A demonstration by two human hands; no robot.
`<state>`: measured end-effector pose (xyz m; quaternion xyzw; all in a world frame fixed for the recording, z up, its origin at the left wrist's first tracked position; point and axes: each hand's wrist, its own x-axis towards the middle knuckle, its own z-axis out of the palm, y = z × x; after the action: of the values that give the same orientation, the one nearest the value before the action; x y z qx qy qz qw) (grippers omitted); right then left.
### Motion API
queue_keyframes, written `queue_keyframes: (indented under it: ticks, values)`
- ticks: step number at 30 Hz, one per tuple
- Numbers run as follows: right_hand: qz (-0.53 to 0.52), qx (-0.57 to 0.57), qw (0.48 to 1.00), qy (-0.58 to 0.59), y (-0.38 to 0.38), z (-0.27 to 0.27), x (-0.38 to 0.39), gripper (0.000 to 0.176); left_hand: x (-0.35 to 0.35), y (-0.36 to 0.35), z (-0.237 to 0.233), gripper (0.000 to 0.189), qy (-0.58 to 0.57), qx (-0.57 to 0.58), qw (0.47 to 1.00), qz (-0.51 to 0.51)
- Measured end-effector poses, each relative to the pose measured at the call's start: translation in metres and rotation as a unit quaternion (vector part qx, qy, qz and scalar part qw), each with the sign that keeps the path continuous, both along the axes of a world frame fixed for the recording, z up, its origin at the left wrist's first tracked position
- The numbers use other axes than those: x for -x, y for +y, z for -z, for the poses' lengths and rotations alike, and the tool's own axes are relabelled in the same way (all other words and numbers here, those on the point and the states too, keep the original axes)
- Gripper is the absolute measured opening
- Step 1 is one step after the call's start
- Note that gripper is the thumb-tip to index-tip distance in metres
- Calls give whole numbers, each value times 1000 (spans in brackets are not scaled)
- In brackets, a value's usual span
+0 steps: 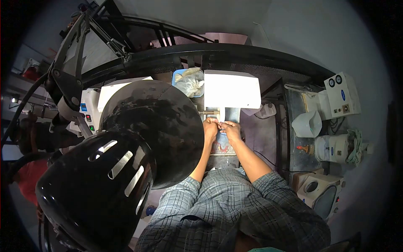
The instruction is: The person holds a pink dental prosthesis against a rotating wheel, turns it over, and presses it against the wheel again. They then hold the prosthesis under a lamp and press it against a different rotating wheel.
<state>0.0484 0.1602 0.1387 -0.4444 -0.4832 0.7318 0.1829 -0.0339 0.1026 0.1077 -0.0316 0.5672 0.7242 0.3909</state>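
Note:
My left hand point(210, 128) and my right hand point(232, 129) meet in front of a white machine hood point(231, 90), with the fingers of both pinched together. Between the fingertips is something small, mostly hidden, and I cannot tell what it is. Just beyond the left fingers, a tan and metal spindle point(210, 112) sticks out sideways below the hood. Under my wrists lies a work surface, on which a small red and pale curved piece point(222, 148) rests.
A large black lamp point(151, 130) blocks the left side, close to my left forearm. A blue tray point(174, 80) with a plastic bag point(192, 83) stands behind my hands. On the right bench are a white gauge unit point(342, 94), a white scoop-shaped container point(307, 124) and several machines. A person in red point(28, 180) is at far left.

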Motion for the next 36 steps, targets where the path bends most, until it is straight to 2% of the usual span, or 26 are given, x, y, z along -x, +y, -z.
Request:
queue_keyframes:
  ticks: [4, 12, 18, 20, 21, 23, 27, 29, 32, 36]
  values:
    - [8, 4, 1000, 15, -4, 1, 0, 9, 0, -1, -2, 10, 1, -2, 1000, 6]
    - [23, 32, 999, 8, 1, 7, 0, 9, 2, 6, 27, 9, -5, -15, 1000, -1]
    - [-9, -48, 999, 15, -6, 10, 1, 9, 1, 2, 30, 9, -42, -63, 997, -23]
    - [-25, -134, 991, 6, -7, 14, 1, 9, -1, 0, 29, 9, -67, -92, 993, -35]
    - [-26, -134, 991, 6, -9, 15, 0, 9, -2, -1, 29, 9, -78, -101, 991, -40]
    - [13, -155, 987, 29, -11, 13, -1, 9, -3, -1, 30, 9, -87, -117, 988, -47]
    - [36, -107, 994, 12, -7, 9, -4, 10, -7, 4, 34, 10, -82, -91, 992, -26]
    - [42, -99, 994, -2, -4, 10, -3, 7, -8, 9, 36, 10, -75, -37, 996, -36]
    - [20, -86, 996, -7, -5, 10, 0, 11, -4, 4, 43, 10, -70, -81, 994, -18]
    - [37, -65, 997, 18, -9, 8, 1, 12, -2, 5, 52, 9, -30, -59, 998, -12]
